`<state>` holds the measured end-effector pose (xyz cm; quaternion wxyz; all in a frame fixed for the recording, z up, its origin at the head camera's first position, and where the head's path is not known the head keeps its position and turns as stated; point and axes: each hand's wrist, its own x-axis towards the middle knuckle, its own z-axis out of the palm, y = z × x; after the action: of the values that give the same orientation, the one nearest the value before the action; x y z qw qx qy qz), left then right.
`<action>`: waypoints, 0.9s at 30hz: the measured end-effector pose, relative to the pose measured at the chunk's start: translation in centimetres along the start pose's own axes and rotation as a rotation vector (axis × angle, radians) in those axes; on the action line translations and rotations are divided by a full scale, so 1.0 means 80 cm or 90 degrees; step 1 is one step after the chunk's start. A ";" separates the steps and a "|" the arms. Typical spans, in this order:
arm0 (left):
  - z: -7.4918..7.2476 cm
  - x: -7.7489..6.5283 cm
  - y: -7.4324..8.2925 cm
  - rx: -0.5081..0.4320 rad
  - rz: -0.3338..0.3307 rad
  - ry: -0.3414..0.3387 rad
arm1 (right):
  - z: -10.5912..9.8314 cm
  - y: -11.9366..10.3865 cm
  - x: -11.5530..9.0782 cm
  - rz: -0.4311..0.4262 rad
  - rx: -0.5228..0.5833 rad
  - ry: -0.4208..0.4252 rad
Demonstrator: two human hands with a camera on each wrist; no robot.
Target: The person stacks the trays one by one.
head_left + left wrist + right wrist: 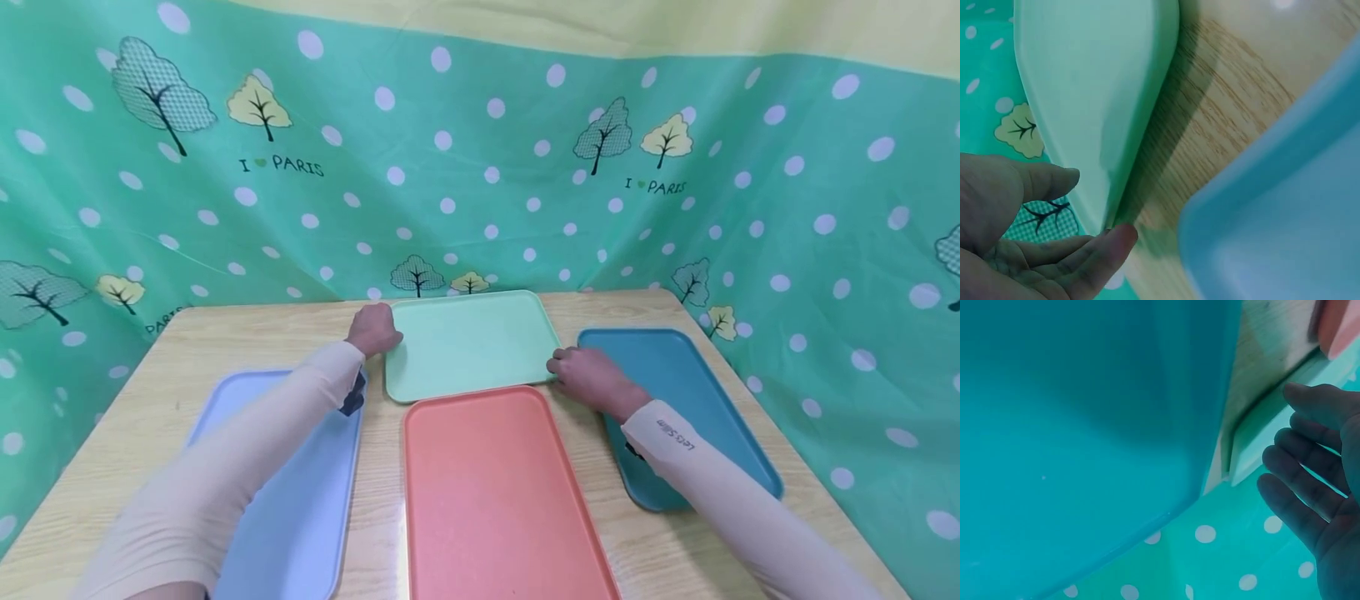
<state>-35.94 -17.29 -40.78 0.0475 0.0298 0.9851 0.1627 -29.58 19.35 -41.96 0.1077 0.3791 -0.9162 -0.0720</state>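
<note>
Mint tray (472,346): we can't tell whether left hand (375,331) grips its corner; right hand (592,379) has fingers extended. Sleeve (225,475) partly hides blue tray (303,508); red tray (502,492) cropped.

Table (150,400): pale wood.
Red tray (498,492): front middle of the table.
Light blue tray (300,517): left part of the table.
Dark blue-green tray (697,408): right part of the table.
Cloth (420,200): green with pale dots, behind the table.
Trees (603,137): drawn above the table.
</note>
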 end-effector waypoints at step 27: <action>0.013 0.014 -0.018 -0.124 -0.101 -0.037 | 0.018 0.005 0.008 -0.007 -0.044 0.010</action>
<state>-37.01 -18.23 -42.28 0.0915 -0.0481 0.9621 0.2523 -30.66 19.22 -43.17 0.1279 0.3805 -0.9103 -0.1013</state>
